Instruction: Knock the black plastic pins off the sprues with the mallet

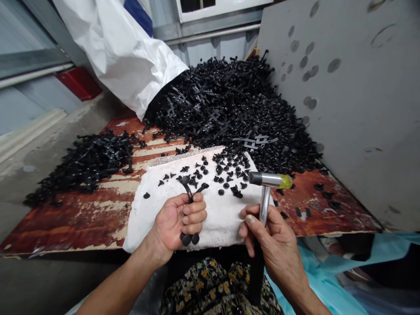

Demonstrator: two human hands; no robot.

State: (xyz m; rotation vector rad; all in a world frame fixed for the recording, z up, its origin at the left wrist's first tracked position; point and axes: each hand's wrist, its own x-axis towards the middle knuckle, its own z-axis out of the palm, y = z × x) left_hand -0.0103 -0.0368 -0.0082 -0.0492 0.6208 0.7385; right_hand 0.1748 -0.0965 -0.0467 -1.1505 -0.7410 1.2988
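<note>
Left hand (177, 221) has its grip curled round black plastic (186, 239); right hand (277, 234) clasps a hammer (267, 180).

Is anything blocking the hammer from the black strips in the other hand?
Nothing visible: the gap between the hammer in the right hand and the black strips in the left hand looks open. Small black pieces lie on the white slab.

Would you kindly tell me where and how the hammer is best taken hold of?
Probably by its dark handle, from the right, as the right hand holds it: the hammer stands roughly upright, with its head crosswise on top and the long, slim handle running down below.
</note>
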